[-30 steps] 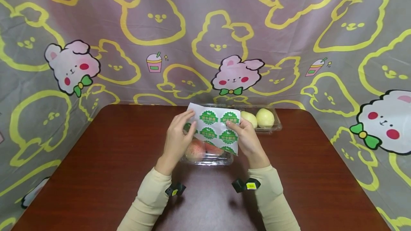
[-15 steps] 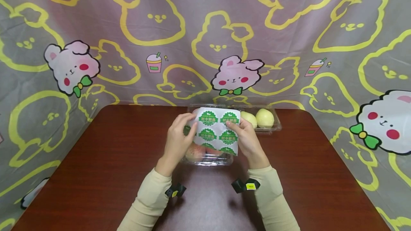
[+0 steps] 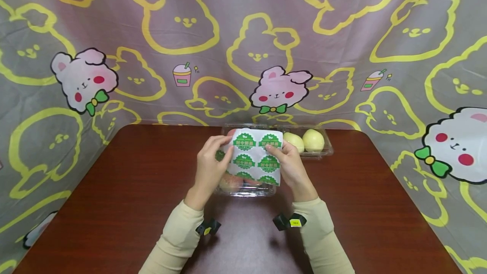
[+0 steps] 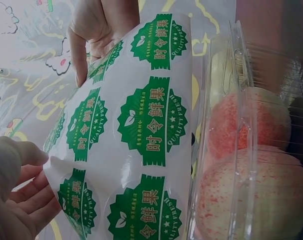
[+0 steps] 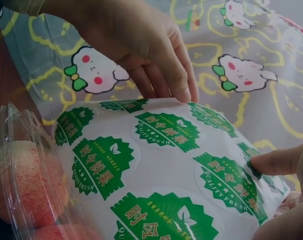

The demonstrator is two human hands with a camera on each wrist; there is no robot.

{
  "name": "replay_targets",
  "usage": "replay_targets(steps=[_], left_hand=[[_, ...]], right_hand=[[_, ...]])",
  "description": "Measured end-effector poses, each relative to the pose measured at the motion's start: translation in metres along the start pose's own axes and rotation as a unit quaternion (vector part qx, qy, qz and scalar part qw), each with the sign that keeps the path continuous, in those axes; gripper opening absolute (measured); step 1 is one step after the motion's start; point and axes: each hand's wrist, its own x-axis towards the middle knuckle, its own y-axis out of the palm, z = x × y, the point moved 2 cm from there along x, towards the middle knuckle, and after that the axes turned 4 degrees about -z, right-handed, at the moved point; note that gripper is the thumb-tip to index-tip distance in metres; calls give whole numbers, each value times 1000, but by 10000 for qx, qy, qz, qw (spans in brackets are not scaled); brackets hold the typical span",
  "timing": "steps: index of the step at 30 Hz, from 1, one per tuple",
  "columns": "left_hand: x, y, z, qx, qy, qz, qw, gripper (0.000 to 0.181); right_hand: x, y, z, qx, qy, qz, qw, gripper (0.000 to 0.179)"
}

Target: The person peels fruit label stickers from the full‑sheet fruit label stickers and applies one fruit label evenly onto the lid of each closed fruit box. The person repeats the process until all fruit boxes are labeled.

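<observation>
White glossy paper sheet (image 3: 255,155), printed with round, saw-edged green labels (image 5: 167,131), hung between our hands, over the near clear plastic box (image 3: 247,192) of pale, red-speckled peaches (image 4: 254,195) on the dark red-brown table (image 3: 114,206). Our right hand (image 3: 296,168) had the right side clamped, thumb on the printed face and fingers behind; our left hand (image 3: 210,160) pinched the left edge between thumb and fingertips, and the sheet bowed. As we judged it, the step was to free one label from its backing, and doing it well called for a firm right grip while the left did the fine work: bending the backing sharply close to a label's rim until the rim rose, then taking the label by its outermost edge to spare the glue. Whether any label had begun to lift, we could not tell. Too hard a pull risked creasing the sheet, and with the box so near, a slack hold might have let a sticky side catch on the plastic. Far right stood the long clear plastic tray (image 3: 329,148) of round, pale yellow fruit (image 3: 313,140), out of our way.
</observation>
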Motion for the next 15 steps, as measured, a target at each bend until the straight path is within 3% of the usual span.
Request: replay_targets(steps=[15], left_hand=[[1, -1, 1, -109, -249, 51, 9996, 17]], right_hand=[[-2, 4, 1, 19, 92, -167, 9998, 11]])
